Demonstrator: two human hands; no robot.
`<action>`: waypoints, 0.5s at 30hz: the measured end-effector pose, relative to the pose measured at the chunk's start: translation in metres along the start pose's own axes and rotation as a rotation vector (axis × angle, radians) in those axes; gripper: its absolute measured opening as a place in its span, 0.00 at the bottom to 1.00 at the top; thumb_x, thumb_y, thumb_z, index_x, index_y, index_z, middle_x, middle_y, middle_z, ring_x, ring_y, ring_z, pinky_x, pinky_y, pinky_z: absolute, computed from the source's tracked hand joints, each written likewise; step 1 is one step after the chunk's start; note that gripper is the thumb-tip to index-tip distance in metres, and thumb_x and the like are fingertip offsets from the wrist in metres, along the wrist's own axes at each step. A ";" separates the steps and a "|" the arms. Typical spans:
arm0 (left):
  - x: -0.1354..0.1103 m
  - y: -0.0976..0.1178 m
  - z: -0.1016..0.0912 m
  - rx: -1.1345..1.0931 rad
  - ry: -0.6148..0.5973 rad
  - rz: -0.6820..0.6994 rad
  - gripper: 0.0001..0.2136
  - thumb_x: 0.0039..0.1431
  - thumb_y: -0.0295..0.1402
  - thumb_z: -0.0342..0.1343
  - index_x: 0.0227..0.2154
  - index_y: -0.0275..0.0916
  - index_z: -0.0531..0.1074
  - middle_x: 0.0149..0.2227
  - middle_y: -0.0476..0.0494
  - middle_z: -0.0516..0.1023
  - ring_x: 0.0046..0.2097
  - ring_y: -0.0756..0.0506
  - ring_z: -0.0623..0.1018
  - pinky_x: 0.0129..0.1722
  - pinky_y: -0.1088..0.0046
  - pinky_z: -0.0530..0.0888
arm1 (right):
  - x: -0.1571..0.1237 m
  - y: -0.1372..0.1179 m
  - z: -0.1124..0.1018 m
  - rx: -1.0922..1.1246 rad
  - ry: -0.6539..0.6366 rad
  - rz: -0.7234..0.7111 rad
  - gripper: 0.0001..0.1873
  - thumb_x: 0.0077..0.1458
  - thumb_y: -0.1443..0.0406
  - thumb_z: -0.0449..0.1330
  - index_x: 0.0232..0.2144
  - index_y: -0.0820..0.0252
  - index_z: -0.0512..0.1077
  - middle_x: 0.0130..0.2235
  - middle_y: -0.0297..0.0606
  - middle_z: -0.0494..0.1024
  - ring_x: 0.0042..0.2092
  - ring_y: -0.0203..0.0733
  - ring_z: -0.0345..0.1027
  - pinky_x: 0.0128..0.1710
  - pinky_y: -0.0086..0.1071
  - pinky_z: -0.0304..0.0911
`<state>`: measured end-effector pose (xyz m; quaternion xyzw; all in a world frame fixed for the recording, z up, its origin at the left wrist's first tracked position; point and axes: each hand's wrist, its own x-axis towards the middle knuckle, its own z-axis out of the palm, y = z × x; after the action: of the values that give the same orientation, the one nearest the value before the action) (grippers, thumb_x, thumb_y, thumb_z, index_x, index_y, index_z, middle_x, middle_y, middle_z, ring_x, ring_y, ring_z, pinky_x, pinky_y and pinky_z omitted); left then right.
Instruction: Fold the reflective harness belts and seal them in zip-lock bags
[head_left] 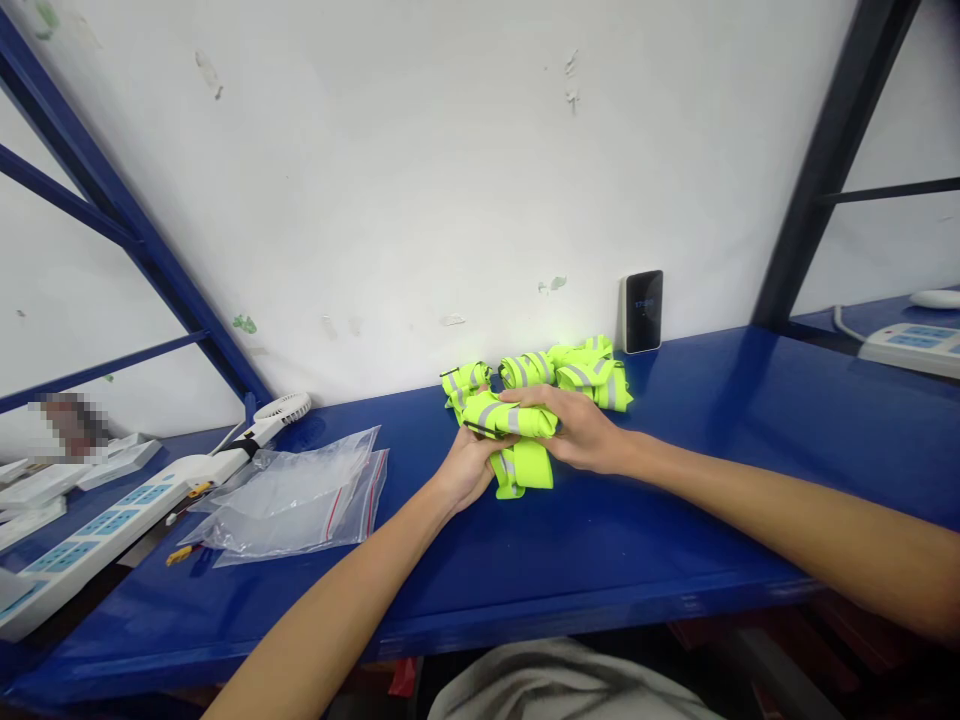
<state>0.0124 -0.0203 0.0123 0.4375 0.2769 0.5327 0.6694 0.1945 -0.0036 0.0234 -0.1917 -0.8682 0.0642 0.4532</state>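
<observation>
Held in both hands over the worktop [720,440]: a hi-vis roll [517,416] in yellow-green with silver bands, long axis running roughly left to right, a loose tail [534,466] hanging below. At the roll's left end and underneath, the left hand [471,466], curled partway and gripping; at its right end, the right hand [583,428], closed round it. Lying directly between the two, no nearer to one than the other. Cannot tell the placing of the left fingertips, hidden by fabric. Just behind the roll, in a row: a left bundle [466,377], a middle bundle [527,370] and a right bundle [596,373], all similarly banded. Behind and right of the roll, upright by the wall [480,180], a dark-screened device [644,312] showing digits starting "17", the rest too faint. Left of the roll, well apart, clear zip bags [300,500] with red seal lines; farther left, a white fan [283,408] and a blue-socketed power strip [101,540]. No brand legible.
</observation>
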 end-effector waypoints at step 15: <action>-0.003 0.007 0.000 0.126 0.020 0.033 0.56 0.41 0.21 0.67 0.67 0.56 0.38 0.61 0.43 0.66 0.56 0.44 0.73 0.54 0.67 0.72 | -0.004 0.014 -0.004 -0.043 -0.148 -0.038 0.37 0.55 0.79 0.49 0.64 0.48 0.59 0.66 0.43 0.59 0.66 0.50 0.54 0.60 0.51 0.57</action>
<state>0.0087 -0.0231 0.0180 0.4780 0.3094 0.5294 0.6289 0.2037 0.0077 0.0186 -0.1795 -0.9040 0.0507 0.3847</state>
